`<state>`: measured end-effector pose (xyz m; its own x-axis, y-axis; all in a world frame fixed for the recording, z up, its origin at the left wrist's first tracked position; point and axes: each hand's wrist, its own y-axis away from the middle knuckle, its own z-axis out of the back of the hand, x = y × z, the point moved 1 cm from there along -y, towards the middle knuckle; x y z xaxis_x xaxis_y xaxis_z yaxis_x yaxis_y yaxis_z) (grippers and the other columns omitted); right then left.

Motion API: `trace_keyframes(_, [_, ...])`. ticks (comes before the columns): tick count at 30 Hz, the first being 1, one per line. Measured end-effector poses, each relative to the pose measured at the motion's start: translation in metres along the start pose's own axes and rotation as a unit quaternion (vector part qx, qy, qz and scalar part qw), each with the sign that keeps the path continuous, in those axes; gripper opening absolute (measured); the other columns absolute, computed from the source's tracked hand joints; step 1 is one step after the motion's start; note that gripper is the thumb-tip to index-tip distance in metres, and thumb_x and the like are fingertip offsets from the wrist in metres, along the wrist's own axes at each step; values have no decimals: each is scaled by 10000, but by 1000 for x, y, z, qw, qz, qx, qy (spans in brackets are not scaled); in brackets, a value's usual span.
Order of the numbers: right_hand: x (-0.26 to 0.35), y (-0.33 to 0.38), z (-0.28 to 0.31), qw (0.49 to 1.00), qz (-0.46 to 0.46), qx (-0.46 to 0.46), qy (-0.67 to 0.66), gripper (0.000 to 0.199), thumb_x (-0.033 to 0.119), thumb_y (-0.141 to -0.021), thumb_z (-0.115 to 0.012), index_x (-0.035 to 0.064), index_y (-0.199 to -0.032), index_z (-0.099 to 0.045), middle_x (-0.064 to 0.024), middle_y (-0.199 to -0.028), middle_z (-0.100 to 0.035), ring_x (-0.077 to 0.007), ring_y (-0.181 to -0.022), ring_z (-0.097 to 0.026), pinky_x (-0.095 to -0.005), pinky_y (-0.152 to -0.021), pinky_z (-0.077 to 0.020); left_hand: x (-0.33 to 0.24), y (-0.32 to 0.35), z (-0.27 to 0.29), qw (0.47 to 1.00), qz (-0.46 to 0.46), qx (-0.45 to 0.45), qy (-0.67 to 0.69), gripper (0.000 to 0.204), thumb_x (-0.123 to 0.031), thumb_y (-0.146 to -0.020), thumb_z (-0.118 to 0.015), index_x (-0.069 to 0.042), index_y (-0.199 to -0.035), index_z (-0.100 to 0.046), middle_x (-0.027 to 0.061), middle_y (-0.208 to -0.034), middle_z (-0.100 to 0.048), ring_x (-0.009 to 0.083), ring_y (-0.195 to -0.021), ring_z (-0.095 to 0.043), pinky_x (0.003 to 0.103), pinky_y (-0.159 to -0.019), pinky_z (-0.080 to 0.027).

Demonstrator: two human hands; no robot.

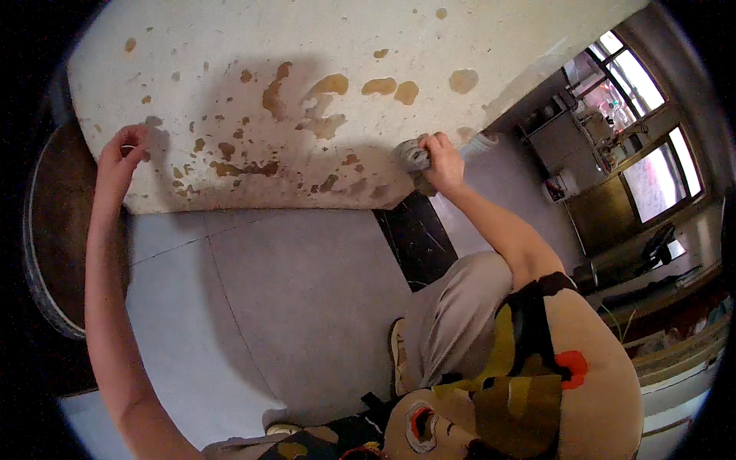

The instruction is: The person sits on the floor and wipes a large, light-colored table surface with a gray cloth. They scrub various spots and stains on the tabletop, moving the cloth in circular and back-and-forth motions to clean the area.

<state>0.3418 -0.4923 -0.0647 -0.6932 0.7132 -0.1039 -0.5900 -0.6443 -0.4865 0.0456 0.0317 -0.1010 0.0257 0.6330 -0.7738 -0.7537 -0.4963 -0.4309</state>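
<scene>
A pale wall (307, 38), its plaster stained and flaked in brown patches, fills the upper part of the view. My right hand (445, 162) is closed round a crumpled grey cloth or scouring pad (414, 156); its exact kind is unclear. That pad is against the wall's lower right corner, near the edge of the opening. On the left, my left hand (123, 153) is raised beside the wall's left edge. Its fingers are loosely curled, with a gap between thumb and fingertips and nothing visible in them. Shadows from my body fall across the wall.
Grey floor tiles (307, 284) run below the wall, with a black marble-like strip (418, 238) at the opening. A large brown rounded object with a pale rim (34, 253) stands at far left. Through the opening are a counter (563, 149), a white bucket (561, 185) and windowed doors (659, 188).
</scene>
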Motion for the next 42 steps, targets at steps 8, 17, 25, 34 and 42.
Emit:
trace_keyframes(8, [-4, -41, 53, 955, -100, -238, -146, 453, 128, -644, -726, 83, -1047, -524, -137, -991, -594, -303, -915, -586, -374, -776, -458, 22, 1, 17, 1000, 0, -28, -2, 274, -133, -825, -577, -65, -1091, -595, 9, -865, -592, 87, -742, -529, 223, -626, -408])
trace_keyframes(17, [-23, 1, -21, 857, -365, -154, -330, 636, 240, -708, -740, -88, -1187, -480, -197, -1075, -603, -273, -947, -594, -361, -820, -458, 6, -4, -15, 998, -4, 1, 60, 272, -113, -821, -577, -68, -1089, -588, -1, -831, -559, 75, -707, -487, 218, -621, -402])
trace_keyframes(25, [-24, -42, 31, 735, -329, -293, -516, 525, 86, -731, -687, -29, -1192, -463, -117, -1096, -556, -262, -925, -578, -374, -810, -481, 5, -4, -17, 1000, -27, 5, 9, 259, -144, -845, -576, -64, -1092, -579, -27, -841, -555, 68, -692, -457, 210, -603, -381])
trace_keyframes(34, [-41, -13, 6, 805, -454, -240, -298, 293, 166, -731, -702, -61, -908, -644, -133, -952, -645, -220, -865, -600, -325, -792, -453, -4, -6, -10, 998, 55, -15, 16, 295, -92, -812, -556, -33, -1100, -587, 21, -903, -601, 91, -752, -530, 247, -668, -433])
trace_keyframes(42, [-42, -59, 59, 779, -275, -320, -464, 444, 158, -715, -709, -66, -1072, -571, -138, -1063, -601, -244, -982, -570, -337, -845, -444, 24, 0, -11, 1000, 3, -7, 20, 310, -103, -818, -547, -37, -1119, -575, 18, -910, -592, 96, -735, -515, 241, -660, -415])
